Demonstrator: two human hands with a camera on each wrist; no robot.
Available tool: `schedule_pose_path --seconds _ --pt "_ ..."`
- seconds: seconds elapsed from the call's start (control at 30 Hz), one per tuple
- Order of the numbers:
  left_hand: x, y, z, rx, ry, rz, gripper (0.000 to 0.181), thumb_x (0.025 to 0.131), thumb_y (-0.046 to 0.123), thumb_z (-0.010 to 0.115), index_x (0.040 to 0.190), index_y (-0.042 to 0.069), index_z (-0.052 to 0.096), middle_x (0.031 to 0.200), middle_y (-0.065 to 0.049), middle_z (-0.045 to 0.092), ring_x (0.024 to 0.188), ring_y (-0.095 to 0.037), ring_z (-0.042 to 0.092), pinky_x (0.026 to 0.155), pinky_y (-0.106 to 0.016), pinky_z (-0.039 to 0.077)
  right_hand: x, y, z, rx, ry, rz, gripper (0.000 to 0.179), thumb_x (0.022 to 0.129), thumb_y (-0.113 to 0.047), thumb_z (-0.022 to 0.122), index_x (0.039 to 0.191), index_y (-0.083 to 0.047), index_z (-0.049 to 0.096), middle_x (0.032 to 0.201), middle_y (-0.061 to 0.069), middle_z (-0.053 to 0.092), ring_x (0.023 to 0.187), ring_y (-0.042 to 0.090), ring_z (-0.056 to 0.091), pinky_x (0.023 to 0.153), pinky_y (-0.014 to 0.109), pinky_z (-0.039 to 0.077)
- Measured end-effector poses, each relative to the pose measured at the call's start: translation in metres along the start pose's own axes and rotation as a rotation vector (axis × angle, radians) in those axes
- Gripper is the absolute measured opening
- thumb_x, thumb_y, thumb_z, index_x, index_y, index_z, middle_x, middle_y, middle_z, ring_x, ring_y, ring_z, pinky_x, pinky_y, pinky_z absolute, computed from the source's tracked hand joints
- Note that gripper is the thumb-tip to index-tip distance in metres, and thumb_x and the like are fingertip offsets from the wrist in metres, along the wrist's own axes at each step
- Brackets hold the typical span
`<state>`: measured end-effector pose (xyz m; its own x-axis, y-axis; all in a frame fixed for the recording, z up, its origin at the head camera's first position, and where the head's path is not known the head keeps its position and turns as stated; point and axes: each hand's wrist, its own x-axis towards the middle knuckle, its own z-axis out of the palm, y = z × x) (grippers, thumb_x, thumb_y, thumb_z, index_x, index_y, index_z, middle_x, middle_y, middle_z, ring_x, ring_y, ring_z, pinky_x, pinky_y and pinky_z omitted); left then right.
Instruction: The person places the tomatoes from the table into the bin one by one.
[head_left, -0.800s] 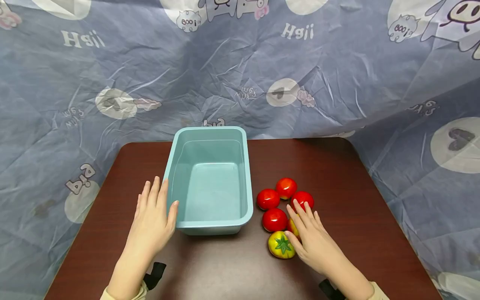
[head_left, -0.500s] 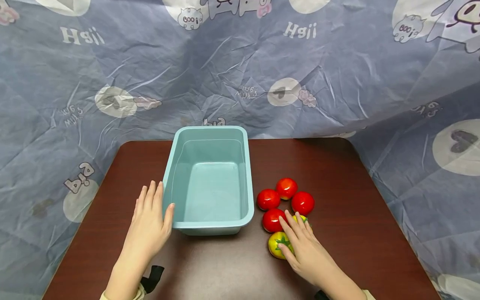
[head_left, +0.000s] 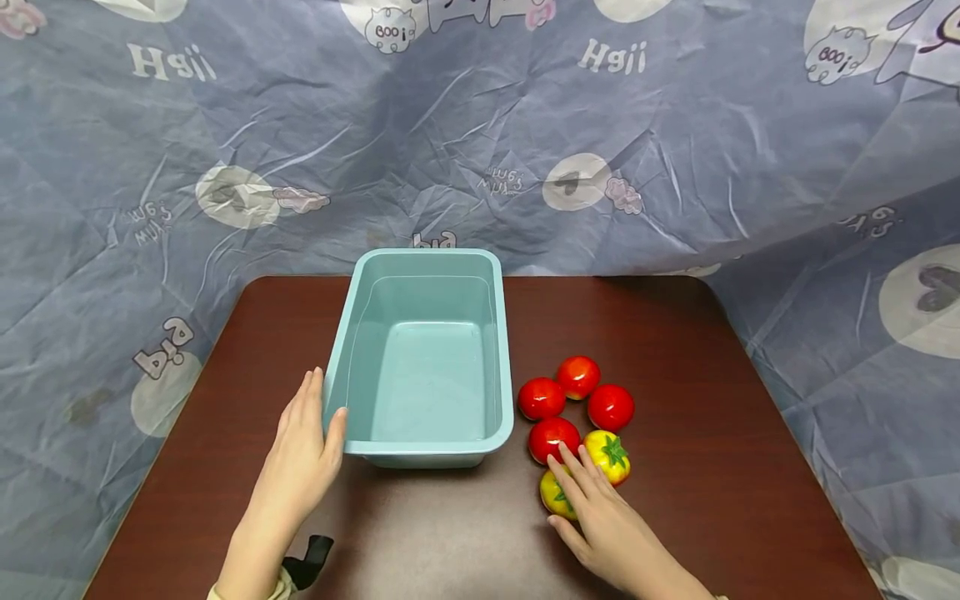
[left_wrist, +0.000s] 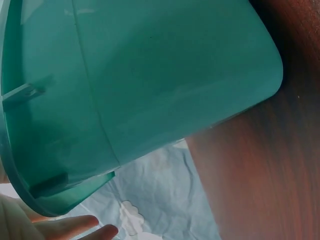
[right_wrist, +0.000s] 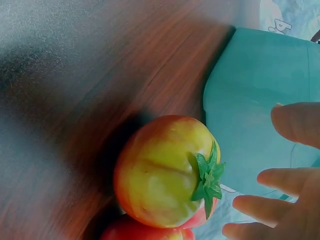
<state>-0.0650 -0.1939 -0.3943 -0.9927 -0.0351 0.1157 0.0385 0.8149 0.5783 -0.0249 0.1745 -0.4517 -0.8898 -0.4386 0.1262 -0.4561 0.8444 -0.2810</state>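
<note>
A light teal plastic bin (head_left: 427, 447) sits on the table with nothing inside. My left hand (head_left: 300, 450) is at its left rim, fingers straight and thumb near the front corner. Seen from the left wrist, the fingers (left_wrist: 70, 226) are beside the rim; contact is unclear. My right hand (head_left: 607, 525), fingers spread, is above a yellow-green tomato (head_left: 552, 498) and partly covers it in the head view. In the right wrist view the fingers are apart from that tomato (right_wrist: 160, 175). Behind it are a yellow tomato with a green calyx (head_left: 603, 458) and several red tomatoes (head_left: 553, 439).
The brown table (head_left: 720, 467) has rounded far corners. A grey-blue printed cloth (head_left: 450, 150) hangs behind it and along its sides. The tomatoes lie grouped close to the bin's right side.
My right hand has drawn toward the front left, from over the yellow tomato to over the yellow-green one, uncovering the former. My left hand has shifted slightly nearer me along the bin's side.
</note>
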Motion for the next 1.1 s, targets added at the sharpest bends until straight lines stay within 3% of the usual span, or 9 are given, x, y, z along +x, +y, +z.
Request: schedule_pose_path --seconds 0.27,0.43,0.6,0.77,1.1 --pt "0.002 -0.005 0.0 -0.062 -0.011 -0.042 0.062 0.106 0.025 0.04 0.154 -0.006 0.016 0.155 -0.031 0.024 0.14 -0.051 0.026 0.111 -0.063 0.023 -0.002 0.0 0.003 -0.036 0.033 -0.041 0.069 0.082 -0.027 0.08 0.14 -0.003 0.053 0.145 0.018 0.051 0.131 0.044 0.049 0.101 0.048 0.047" --pt "0.0 -0.007 0.001 -0.09 -0.044 -0.076 0.062 0.107 0.026 0.037 0.155 -0.006 0.014 0.155 -0.032 0.024 0.142 -0.048 0.025 0.111 -0.062 0.023 -0.004 0.001 0.004 -0.041 -0.013 -0.031 0.067 0.082 -0.027 0.079 0.139 -0.003 0.054 0.145 0.017 0.051 0.13 0.04 0.051 0.099 0.046 0.049" --pt "-0.001 -0.009 0.001 -0.13 -0.073 -0.126 0.062 0.108 0.029 0.034 0.156 -0.004 0.013 0.156 -0.031 0.023 0.142 -0.046 0.026 0.111 -0.062 0.024 -0.005 0.001 0.006 -0.062 -0.006 -0.066 0.066 0.08 -0.026 0.081 0.136 -0.001 0.056 0.14 0.018 0.054 0.125 0.039 0.055 0.096 0.046 0.051" --pt "-0.002 -0.011 0.001 -0.177 -0.114 -0.175 0.062 0.108 0.033 0.03 0.156 -0.002 0.012 0.158 -0.029 0.02 0.143 -0.046 0.026 0.11 -0.063 0.025 -0.005 0.002 0.007 -0.048 -0.044 -0.04 0.067 0.078 -0.025 0.083 0.135 -0.002 0.056 0.139 0.018 0.054 0.126 0.04 0.054 0.096 0.047 0.05" --pt "-0.005 -0.011 0.003 -0.249 -0.132 -0.212 0.063 0.108 0.034 0.03 0.158 0.003 0.007 0.161 -0.023 0.017 0.146 -0.041 0.024 0.113 -0.06 0.023 -0.003 0.006 0.009 -0.11 -0.041 -0.067 0.07 0.071 -0.021 0.088 0.132 -0.002 0.059 0.132 0.016 0.054 0.117 0.031 0.055 0.088 0.039 0.055"
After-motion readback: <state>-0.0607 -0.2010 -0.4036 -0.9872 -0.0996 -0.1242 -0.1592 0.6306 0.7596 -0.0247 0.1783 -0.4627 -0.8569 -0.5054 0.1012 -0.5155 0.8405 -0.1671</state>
